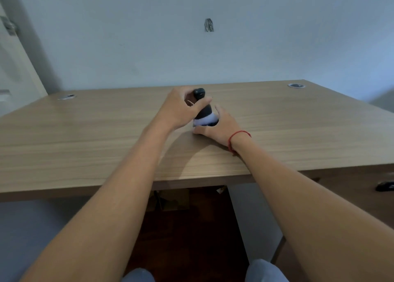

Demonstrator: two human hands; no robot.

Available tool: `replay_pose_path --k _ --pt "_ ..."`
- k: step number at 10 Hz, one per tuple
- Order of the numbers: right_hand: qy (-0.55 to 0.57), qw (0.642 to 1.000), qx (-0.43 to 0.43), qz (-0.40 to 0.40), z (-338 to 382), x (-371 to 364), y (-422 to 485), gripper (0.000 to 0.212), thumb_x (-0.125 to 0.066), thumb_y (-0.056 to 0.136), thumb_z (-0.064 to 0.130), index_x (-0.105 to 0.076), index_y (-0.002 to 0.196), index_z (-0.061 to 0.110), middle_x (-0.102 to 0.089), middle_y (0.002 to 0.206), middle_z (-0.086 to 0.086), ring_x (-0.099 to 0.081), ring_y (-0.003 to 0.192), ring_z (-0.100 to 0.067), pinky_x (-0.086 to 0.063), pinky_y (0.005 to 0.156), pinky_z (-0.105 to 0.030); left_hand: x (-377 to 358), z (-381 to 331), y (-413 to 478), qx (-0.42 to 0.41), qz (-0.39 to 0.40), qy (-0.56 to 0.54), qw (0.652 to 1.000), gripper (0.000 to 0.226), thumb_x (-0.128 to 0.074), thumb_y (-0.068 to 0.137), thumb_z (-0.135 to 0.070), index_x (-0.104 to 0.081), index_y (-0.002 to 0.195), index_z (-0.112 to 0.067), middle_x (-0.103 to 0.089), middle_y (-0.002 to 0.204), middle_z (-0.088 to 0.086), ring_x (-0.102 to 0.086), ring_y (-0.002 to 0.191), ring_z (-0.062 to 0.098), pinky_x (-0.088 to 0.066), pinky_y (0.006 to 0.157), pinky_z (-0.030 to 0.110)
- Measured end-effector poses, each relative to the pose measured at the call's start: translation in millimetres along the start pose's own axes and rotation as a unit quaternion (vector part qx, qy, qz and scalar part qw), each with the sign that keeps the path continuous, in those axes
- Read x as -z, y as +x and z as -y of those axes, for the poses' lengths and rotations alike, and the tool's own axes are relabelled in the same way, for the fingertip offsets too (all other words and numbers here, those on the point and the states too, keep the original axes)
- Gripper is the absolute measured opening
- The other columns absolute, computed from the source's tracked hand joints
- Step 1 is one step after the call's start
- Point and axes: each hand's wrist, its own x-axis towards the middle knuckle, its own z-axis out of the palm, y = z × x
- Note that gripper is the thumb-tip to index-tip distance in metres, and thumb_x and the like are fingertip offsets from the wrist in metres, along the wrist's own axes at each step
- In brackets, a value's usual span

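Observation:
A small upright object with a dark grey, rounded top part (201,101) and a white lower part (207,119) stands on the wooden desk (106,136). My left hand (178,108) curls its fingers and thumb round the dark upper part. My right hand (219,127) wraps round the white base, with a red string on its wrist. The object's base is partly hidden by my right hand.
Two round cable grommets sit at the desk's far corners, one on the left (66,96) and one on the right (296,85). A pale wall stands right behind the desk. A dark object (384,186) lies low at the right edge. My knees show below.

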Motion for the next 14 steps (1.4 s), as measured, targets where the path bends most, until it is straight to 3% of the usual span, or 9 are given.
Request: replay_pose_path --k 1,3,4,6,7,10,11,13,14 --pt "-0.010 1.000 -0.003 0.009 1.6 -0.1 -1.8 0.109 -0.081 0.072 0.043 -0.018 0.156 0.014 -0.047 0.147 -0.005 -0.046 0.135 -0.024 -0.036 0.098 -0.027 3.8 -0.9 5.2 0.020 0.037 0.013 0.999 0.017 -0.069 0.082 -0.033 -0.064 0.082 -0.017 -0.067 0.077 0.008 -0.064 0.076 0.028 -0.054 0.072 0.038" --pt "-0.041 0.999 0.000 0.023 3.7 -0.8 -4.5 0.140 -0.084 0.031 0.069 -0.029 0.150 0.019 -0.056 0.137 0.002 -0.056 0.124 -0.019 -0.046 0.106 -0.042 18.5 -15.1 11.4 0.072 0.175 -0.013 0.982 0.014 -0.067 0.085 -0.023 -0.063 0.092 -0.011 -0.068 0.085 0.011 -0.065 0.082 0.023 -0.062 0.072 0.034" --pt "-0.039 0.999 -0.004 0.028 4.2 -0.4 -5.1 0.134 -0.086 0.035 0.066 -0.031 0.148 0.019 -0.057 0.134 0.003 -0.057 0.121 -0.019 -0.047 0.104 -0.040 22.0 -20.1 11.9 0.082 0.206 -0.005 0.975 0.021 -0.068 0.085 -0.020 -0.064 0.099 -0.006 -0.069 0.092 0.014 -0.067 0.088 0.025 -0.062 0.073 0.034" --pt "-0.058 0.998 -0.002 0.025 5.7 2.3 -7.3 0.099 -0.081 0.071 0.049 -0.031 0.148 0.012 -0.050 0.134 -0.001 -0.049 0.123 -0.018 -0.038 0.094 -0.028 5.1 -1.1 16.2 0.011 0.013 0.058 0.998 0.017 -0.070 0.082 -0.021 -0.058 0.070 -0.018 -0.062 0.071 0.001 -0.059 0.069 0.016 -0.044 0.065 0.021" --pt "-0.064 0.998 0.002 -0.009 1.7 -1.7 -1.9 0.090 -0.076 0.074 0.054 -0.040 0.147 0.015 -0.050 0.146 -0.003 -0.050 0.131 -0.021 -0.039 0.104 -0.030 -1.5 29.3 12.4 0.038 -0.035 0.108 0.993 0.012 -0.067 0.083 -0.019 -0.069 0.089 -0.009 -0.073 0.091 0.010 -0.066 0.088 0.024 -0.049 0.078 0.029" --pt "-0.127 0.989 0.003 -0.074 -5.3 -8.4 37.2 0.051 -0.060 0.068 0.066 -0.061 0.094 0.022 -0.067 0.101 -0.002 -0.064 0.099 -0.029 -0.051 0.089 -0.043 1.0 59.3 -11.5 0.013 0.006 0.169 0.986 0.024 -0.070 0.073 -0.031 -0.071 0.092 -0.015 -0.074 0.092 0.005 -0.066 0.088 0.022 -0.054 0.081 0.035" --pt "-0.141 0.987 0.012 -0.073 -7.3 -11.0 49.9 0.044 -0.061 0.081 0.057 -0.059 0.104 0.019 -0.065 0.112 -0.003 -0.061 0.108 -0.028 -0.047 0.097 -0.044 -0.8 58.4 -13.5 0.019 0.005 0.158 0.987 0.036 -0.065 0.066 -0.043 -0.072 0.091 -0.018 -0.074 0.092 0.005 -0.067 0.089 0.021 -0.055 0.083 0.038" --pt "-0.097 0.992 -0.009 -0.077 -4.5 -8.3 42.6 0.084 -0.063 0.076 0.065 -0.040 0.142 0.018 -0.054 0.140 -0.002 -0.051 0.131 -0.028 -0.041 0.105 -0.038 2.0 52.3 -12.1 0.005 0.007 0.154 0.988 0.032 -0.069 0.069 -0.040 -0.067 0.087 -0.013 -0.071 0.085 0.008 -0.064 0.082 0.024 -0.055 0.079 0.037" --pt "-0.069 0.992 -0.028 -0.101 -11.2 -4.7 27.1 0.077 -0.063 0.075 0.064 -0.045 0.134 0.018 -0.055 0.138 -0.005 -0.052 0.130 -0.029 -0.042 0.104 -0.039 2.8 46.8 -24.3 0.054 -0.014 0.131 0.990 0.047 -0.076 0.071 -0.031 -0.062 0.112 -0.015 -0.067 0.115 0.005 -0.060 0.109 0.021 -0.042 0.090 0.020"
